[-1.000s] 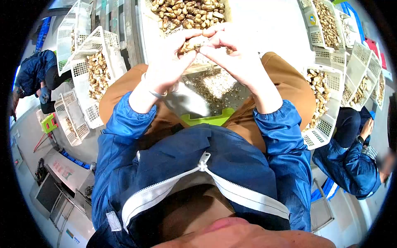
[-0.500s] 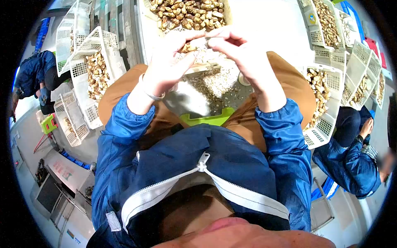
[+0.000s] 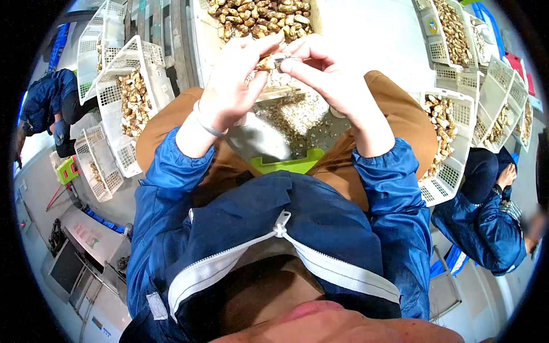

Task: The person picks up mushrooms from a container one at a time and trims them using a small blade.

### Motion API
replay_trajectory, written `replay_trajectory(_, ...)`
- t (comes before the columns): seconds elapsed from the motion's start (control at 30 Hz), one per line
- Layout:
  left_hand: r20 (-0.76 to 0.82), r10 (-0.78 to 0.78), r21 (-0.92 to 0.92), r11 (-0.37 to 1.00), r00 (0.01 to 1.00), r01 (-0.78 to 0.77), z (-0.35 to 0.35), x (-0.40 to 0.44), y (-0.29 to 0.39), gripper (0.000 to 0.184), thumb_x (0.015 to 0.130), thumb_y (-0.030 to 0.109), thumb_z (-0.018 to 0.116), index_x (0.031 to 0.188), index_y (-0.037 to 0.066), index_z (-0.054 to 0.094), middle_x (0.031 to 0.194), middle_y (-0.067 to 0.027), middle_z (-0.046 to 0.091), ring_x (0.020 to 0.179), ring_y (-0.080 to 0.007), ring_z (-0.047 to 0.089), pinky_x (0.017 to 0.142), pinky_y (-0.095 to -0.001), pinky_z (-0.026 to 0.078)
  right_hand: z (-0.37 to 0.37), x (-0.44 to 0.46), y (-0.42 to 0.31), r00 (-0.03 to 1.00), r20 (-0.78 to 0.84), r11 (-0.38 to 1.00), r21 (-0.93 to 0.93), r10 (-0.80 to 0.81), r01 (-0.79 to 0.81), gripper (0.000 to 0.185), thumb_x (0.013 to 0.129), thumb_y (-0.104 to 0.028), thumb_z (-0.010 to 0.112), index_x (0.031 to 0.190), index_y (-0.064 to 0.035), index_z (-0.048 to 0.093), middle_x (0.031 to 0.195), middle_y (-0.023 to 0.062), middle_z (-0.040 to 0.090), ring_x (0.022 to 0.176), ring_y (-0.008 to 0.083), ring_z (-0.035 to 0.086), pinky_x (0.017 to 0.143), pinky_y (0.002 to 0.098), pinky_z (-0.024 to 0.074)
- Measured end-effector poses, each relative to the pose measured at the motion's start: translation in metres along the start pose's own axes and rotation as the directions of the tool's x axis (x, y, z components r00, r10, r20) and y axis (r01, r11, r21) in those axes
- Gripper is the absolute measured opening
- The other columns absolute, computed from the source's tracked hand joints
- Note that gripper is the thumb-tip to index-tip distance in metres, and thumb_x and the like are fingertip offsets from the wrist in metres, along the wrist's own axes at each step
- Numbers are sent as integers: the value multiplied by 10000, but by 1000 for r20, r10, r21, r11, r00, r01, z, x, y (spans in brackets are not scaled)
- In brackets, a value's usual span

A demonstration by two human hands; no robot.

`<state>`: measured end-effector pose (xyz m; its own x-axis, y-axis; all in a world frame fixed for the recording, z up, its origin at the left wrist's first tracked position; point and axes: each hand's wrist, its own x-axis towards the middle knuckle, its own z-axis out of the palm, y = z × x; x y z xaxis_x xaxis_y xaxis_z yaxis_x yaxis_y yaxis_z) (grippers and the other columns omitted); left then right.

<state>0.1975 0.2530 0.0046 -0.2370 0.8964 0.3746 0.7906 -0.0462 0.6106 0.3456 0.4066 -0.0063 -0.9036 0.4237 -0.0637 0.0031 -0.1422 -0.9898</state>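
Observation:
My left hand [image 3: 233, 83] is raised in front of me, its fingers closed around a brown and cream mushroom [image 3: 265, 63]. Close against it, my right hand [image 3: 334, 77] pinches a small metal blade [image 3: 279, 56], which meets the mushroom's right end. Glare washes out part of both hands, and most of the tool is covered by the fingers. Just beyond them a pale crate [image 3: 318, 16] holds many similar brown mushrooms [image 3: 260, 20]. Below the hands, pale trimmings [image 3: 297, 114] lie scattered between my knees.
White mesh baskets with mushrooms stand at my left [image 3: 107, 103] and right [image 3: 461, 111]. A light green plastic edge [image 3: 291, 164] lies between my thighs. One co-worker [image 3: 46, 103] is at the far left, another [image 3: 486, 211] sits at the right. Wooden slats [image 3: 180, 48] lie at upper left.
Both hands have shifted slightly, with the mushroom and blade still together between them. The right fingers have moved a little left and down along the tool.

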Motion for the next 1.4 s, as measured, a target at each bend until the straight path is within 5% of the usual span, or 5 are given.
replay_trajectory(0.33, 432, -547, -599, 420, 717, 682, -6, 2, 9, 522, 910, 47, 643, 1408, 14, 493, 1314, -82, 597, 1155, -146, 579, 986, -286, 481, -5, 3, 2, 1000, -9, 998, 56, 5, -5, 177, 885, -177, 746, 928, -10, 706, 929, 48, 695, 859, 100, 650, 785, 257, 528)
replay_trajectory(0.5, 141, -248, -369, 885, 958, 283, 8, -7, -6, 537, 909, 86, 636, 1415, -11, 488, 1329, -144, 607, 1227, -225, 576, 1047, -318, 445, 1, 1, 9, 999, -38, 992, -126, -30, 25, 195, 854, -193, 783, 927, -25, 717, 1024, 41, 685, 870, 113, 648, 778, 272, 538)
replay_trajectory(1.03, 116, -166, -91, 980, 979, 177, 4, -8, 1, 572, 880, 56, 618, 1428, 1, 463, 1360, -218, 566, 1247, -357, 564, 1077, -400, 433, -5, 5, 7, 995, -31, 994, -53, 97, -98, 165, 862, -219, 751, 897, -60, 726, 960, 68, 684, 916, 161, 667, 752, 290, 536)
replay_trajectory(1.17, 99, -123, 40, 992, 987, 120, 5, -7, 3, 585, 869, 39, 617, 1429, -9, 456, 1338, -218, 577, 1210, -367, 577, 1046, -401, 456, 5, 7, 22, 908, 22, 802, -461, -419, 381, 178, 870, -222, 744, 936, -57, 740, 796, 51, 703, 749, 129, 654, 728, 275, 522)
replay_trajectory(1.4, 101, -190, -76, 977, 977, 198, 6, -6, 5, 603, 864, 33, 612, 1443, 10, 445, 1306, -217, 596, 1184, -353, 595, 1022, -386, 481, -2, 5, 7, 1000, -14, 1000, -17, 3, -3, 179, 878, -179, 746, 955, -18, 723, 850, 35, 705, 780, 111, 646, 714, 264, 525)
